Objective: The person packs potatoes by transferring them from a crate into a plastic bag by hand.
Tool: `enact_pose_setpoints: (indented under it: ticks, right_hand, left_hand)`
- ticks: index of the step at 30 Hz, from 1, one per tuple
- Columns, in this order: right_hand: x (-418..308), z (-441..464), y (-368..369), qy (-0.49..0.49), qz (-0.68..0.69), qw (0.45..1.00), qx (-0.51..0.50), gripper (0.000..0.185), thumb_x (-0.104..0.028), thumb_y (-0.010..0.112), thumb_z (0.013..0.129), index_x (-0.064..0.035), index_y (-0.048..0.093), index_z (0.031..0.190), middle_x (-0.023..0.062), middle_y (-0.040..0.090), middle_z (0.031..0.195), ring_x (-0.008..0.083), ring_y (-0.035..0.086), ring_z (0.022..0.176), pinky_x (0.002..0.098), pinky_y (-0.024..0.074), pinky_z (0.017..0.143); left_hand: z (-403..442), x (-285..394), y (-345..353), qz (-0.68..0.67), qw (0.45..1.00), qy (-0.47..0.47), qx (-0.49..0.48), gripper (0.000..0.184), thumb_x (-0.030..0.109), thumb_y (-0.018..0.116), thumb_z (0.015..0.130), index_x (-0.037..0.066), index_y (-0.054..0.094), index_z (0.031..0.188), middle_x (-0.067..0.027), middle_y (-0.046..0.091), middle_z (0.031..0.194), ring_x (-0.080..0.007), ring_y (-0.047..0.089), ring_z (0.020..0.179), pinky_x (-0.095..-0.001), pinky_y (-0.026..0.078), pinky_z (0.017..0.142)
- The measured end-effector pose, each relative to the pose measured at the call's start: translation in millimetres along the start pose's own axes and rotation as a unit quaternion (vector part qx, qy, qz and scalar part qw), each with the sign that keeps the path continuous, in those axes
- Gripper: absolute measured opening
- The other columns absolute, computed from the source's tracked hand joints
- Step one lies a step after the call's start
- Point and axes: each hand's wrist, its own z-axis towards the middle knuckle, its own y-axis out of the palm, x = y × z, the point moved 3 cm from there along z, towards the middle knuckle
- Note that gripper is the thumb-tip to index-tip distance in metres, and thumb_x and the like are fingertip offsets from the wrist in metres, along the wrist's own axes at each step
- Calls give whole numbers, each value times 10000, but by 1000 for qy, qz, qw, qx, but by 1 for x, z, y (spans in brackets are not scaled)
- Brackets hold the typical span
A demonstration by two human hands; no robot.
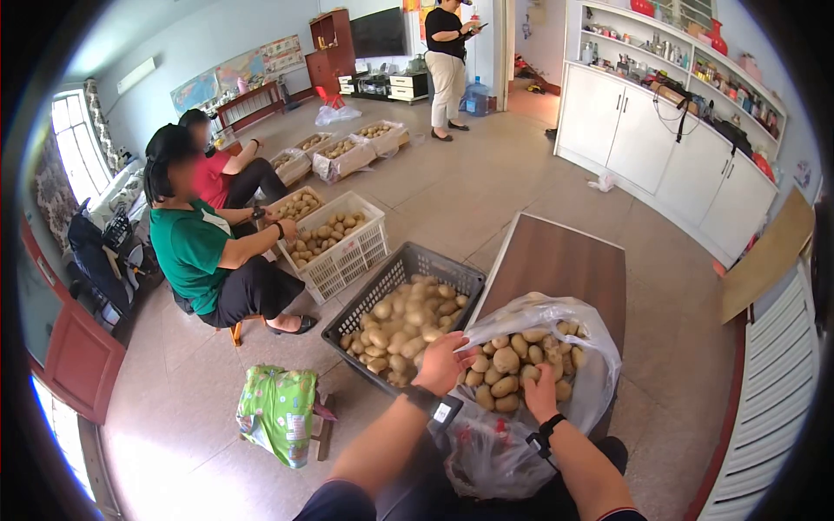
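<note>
A clear plastic bag [599, 330] full of potatoes [506, 359] lies open in front of me, partly on a brown wooden-topped table. My right hand [541, 395] is inside the bag, its fingers curled against a potato among the others; the fingertips are partly hidden. My left hand [445, 363] is at the bag's left edge, beside the dark crate, with fingers stretched apart and no potato in it. The black plastic crate [340, 323] to the left holds many potatoes, some smeared by motion. Both wrists wear dark bands.
The brown tabletop [556, 265] extends beyond the bag. A green patterned bag [278, 412] covers a low stool at left. Two seated people are beside white crates [343, 265] of potatoes; another person stands at the back. White cabinets [643, 130] line the right wall.
</note>
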Motion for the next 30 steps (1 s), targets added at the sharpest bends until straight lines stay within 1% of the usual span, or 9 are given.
enact_pose_setpoints:
  ticks: [1,2,4,8,12,17,19,23,30]
  right_hand:
    - [9,-1,3,127,142,981,-46,353,-218,564,887,-69,446,1185,153,576,1050,275,626,703,405,540,646]
    - [12,-6,0,127,139,981,-47,353,-218,564,887,-69,446,1185,153,576,1050,275,626,703,405,540,646]
    - [-15,-20,-8,307,356,880,-69,324,-355,499,934,-81,497,1108,81,619,923,189,608,614,345,516,539]
    - [-11,-37,1,397,380,827,-116,362,-445,463,939,-103,551,1017,49,614,787,178,601,600,317,490,504]
    - [-54,-42,-6,301,361,873,-130,360,-437,457,958,-100,581,976,30,597,719,149,567,534,299,471,482]
    - [-88,-31,-3,174,268,931,-176,356,-384,414,1008,-72,582,1049,47,618,853,119,575,604,290,479,519]
    - [-82,-24,10,-26,126,982,-140,378,-359,420,1020,-21,559,1117,105,635,925,231,619,781,339,498,686]
    - [-96,-33,18,-47,142,978,-145,392,-339,433,1020,-6,529,1202,206,634,1027,336,625,914,392,478,785]
    - [-81,-58,3,-64,35,988,-138,372,-235,520,962,-16,478,1260,210,580,1082,382,593,969,416,466,835]
  left_hand:
    - [-3,2,2,11,1000,2,-5,407,155,561,940,-23,438,1285,-162,526,1193,-304,595,956,-410,527,782]
    - [-5,0,3,9,1000,1,-5,407,155,561,940,-23,438,1285,-162,526,1193,-304,595,956,-410,527,782]
    - [-11,-3,4,15,999,-22,-34,366,164,566,938,9,463,1253,-139,537,1168,-294,602,928,-388,527,751]
    - [-4,-34,0,63,997,-30,-24,175,236,574,891,98,586,999,-29,594,871,-160,595,655,-284,466,529]
    - [-11,-41,7,208,976,-64,-5,188,301,564,894,117,582,930,-5,563,830,-139,590,628,-261,416,460]
    - [-11,-50,20,249,959,-122,-55,436,437,569,912,93,550,1179,-64,596,1026,-200,623,617,-310,467,464]
    - [-19,-52,23,259,949,-174,-41,493,469,553,921,113,517,1260,-83,613,1073,-228,644,609,-326,488,463]
    - [-19,-52,18,226,947,-161,-159,356,403,588,910,142,609,1152,-74,656,990,-259,687,787,-370,552,612]
    - [15,-50,-12,181,976,-103,-66,325,357,563,919,92,603,1103,-58,647,921,-155,618,641,-285,487,521]
